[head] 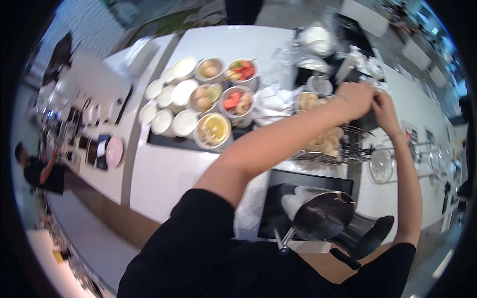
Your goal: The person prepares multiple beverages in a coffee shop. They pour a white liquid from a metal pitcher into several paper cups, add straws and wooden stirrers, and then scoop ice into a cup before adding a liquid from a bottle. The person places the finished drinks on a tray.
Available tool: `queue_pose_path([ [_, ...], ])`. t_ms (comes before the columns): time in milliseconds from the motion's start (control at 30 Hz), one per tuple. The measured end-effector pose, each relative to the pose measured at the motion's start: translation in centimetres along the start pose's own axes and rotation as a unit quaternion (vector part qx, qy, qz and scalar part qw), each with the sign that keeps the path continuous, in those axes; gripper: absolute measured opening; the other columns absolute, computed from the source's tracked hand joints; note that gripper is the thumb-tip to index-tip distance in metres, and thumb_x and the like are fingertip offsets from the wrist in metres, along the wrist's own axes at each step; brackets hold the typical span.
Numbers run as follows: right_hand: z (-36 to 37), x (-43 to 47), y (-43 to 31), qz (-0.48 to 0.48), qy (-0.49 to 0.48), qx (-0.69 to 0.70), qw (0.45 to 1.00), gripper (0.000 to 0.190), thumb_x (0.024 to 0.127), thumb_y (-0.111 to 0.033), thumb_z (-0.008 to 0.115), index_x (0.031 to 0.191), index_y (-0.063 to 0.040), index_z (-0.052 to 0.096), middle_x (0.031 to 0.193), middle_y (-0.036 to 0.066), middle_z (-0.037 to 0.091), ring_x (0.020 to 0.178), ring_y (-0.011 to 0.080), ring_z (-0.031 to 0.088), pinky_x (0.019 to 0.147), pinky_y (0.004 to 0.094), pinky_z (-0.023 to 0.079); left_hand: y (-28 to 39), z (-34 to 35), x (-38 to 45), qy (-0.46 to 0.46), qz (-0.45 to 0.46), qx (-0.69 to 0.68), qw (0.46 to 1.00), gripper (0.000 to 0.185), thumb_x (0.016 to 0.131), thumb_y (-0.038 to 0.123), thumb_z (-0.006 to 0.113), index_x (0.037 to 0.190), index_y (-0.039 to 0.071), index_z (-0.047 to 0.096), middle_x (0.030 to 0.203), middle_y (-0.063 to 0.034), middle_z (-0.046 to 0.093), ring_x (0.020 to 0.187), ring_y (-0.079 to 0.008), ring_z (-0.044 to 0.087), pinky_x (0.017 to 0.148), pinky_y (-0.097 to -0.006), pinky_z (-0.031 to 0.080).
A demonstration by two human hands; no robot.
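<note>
Both my arms reach across the white counter point(160, 164) to its right side. My left hand point(356, 98) and my right hand point(384, 110) meet there, fingertips together. A small white item point(376, 85) shows just beyond the fingers; blur hides whether either hand grips it. Below my left forearm, a wire basket point(316, 158) holds pale round slices of food point(326, 143), partly covered by the arm. White bottles point(352, 63) stand past my hands. Left of them is a clear cup point(319, 85) beside crumpled white napkins point(274, 102).
White cups of fruit point(242, 70), a cup with a lemon slice point(213, 129) and several plain white cups point(162, 121) stand left. Nearest me, a dark pan point(322, 216) lies on a black hob point(275, 208). A glass bowl point(381, 164) stands right. Another person point(43, 173) is far left.
</note>
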State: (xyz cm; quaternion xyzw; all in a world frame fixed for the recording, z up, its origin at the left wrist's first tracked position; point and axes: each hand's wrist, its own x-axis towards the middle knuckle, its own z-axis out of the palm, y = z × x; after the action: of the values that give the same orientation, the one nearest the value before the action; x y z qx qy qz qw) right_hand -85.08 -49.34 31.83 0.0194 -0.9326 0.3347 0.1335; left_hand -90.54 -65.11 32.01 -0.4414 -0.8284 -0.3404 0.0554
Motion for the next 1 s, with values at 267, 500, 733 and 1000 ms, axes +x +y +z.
queue_pose_path([
  [267,-3.3,-1.0,-4.6,-0.073,0.087,-0.035,0.993,0.029,0.08,-0.019,0.065,0.105,-0.005,0.058,0.092,0.009,0.063,0.082,0.0201,0.059,0.071,0.0307,0.048,-5.3,-6.1,7.3,0.103,0.05,-0.021,0.993,0.019,0.078,0.015,0.06,0.091,0.004,0.066,0.085,-0.0127,0.067,0.072,-0.0229,0.065,0.068,-0.0313,0.051],
  [500,-3.0,-0.8,-2.6,-0.237,-0.006,-0.244,0.94,0.021,0.086,-0.023,0.054,0.093,-0.008,0.066,0.097,0.01,0.063,0.094,0.0253,0.057,0.082,0.0372,0.044,-4.9,-1.9,11.9,-0.096,0.013,0.161,0.982,0.032,0.074,0.017,0.061,0.104,0.007,0.063,0.097,-0.0196,0.063,0.096,-0.0302,0.06,0.085,-0.0376,0.048],
  [733,-4.1,1.4,-1.2,-0.098,0.088,0.108,0.985,0.022,0.089,-0.019,0.053,0.099,-0.004,0.065,0.088,0.008,0.066,0.078,0.014,0.061,0.072,0.0271,0.046,-4.3,-0.4,13.3,-0.105,-0.017,0.152,0.983,0.022,0.067,0.014,0.065,0.088,0.007,0.066,0.094,-0.017,0.064,0.093,-0.0317,0.061,0.083,-0.0379,0.049],
  [1000,-5.5,2.9,0.7,-0.059,0.076,0.068,0.993,0.029,0.08,-0.024,0.063,0.105,-0.008,0.063,0.086,0.003,0.062,0.079,0.0128,0.055,0.071,0.0272,0.045,-6.4,0.1,12.9,-0.039,0.023,0.078,0.996,0.02,0.065,0.018,0.067,0.083,0.01,0.066,0.087,-0.0148,0.066,0.085,-0.0308,0.063,0.08,-0.0368,0.049],
])
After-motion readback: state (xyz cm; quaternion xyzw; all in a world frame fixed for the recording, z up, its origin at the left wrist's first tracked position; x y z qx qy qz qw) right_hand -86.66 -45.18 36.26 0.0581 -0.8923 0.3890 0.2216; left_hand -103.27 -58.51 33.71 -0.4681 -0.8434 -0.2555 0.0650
